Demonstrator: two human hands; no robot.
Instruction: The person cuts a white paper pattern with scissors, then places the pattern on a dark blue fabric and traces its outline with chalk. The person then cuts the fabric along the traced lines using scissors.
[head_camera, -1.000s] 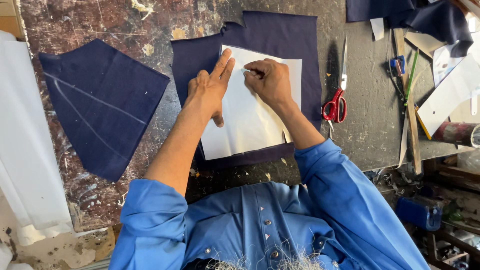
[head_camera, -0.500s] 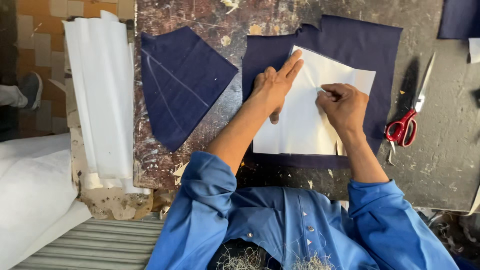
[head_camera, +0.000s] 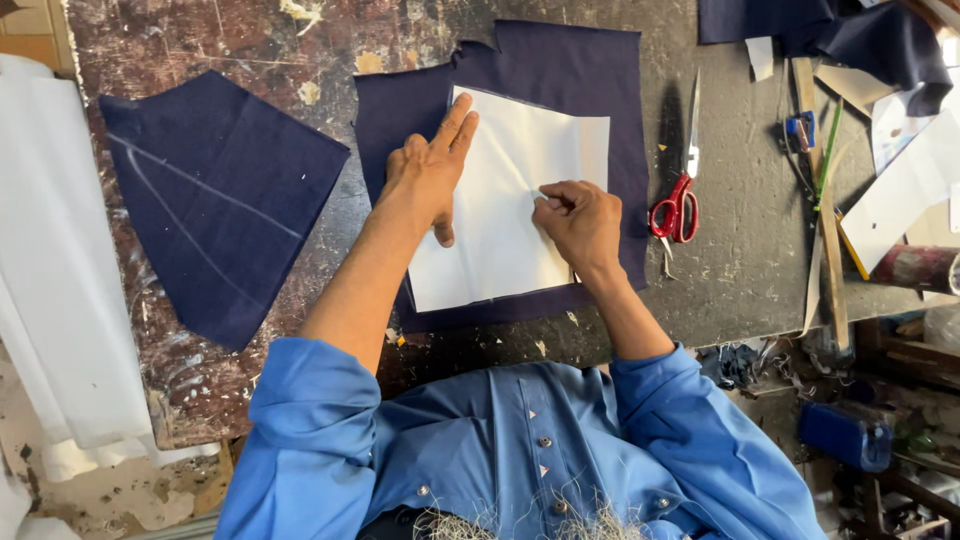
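Observation:
A white pattern sheet (head_camera: 500, 250) lies on a dark navy cloth piece (head_camera: 560, 70) on a worn work table (head_camera: 750, 270). My left hand (head_camera: 425, 175) rests flat on the sheet's left part, fingers stretched out and pointing away from me. My right hand (head_camera: 580, 225) is on the sheet near its right edge. Its fingertips are pinched on a small pale bit that looks like chalk.
A second navy piece (head_camera: 215, 200) with chalk lines lies to the left, beside a long white cloth (head_camera: 50, 260). Red-handled scissors (head_camera: 680, 200) lie just right of the navy cloth. Further right are a wooden ruler (head_camera: 825, 230), papers and more dark cloth (head_camera: 850, 30).
My right hand has slid toward me along the right side of the white sheet. The left hand stays pressed flat. The camera swung sideways and back.

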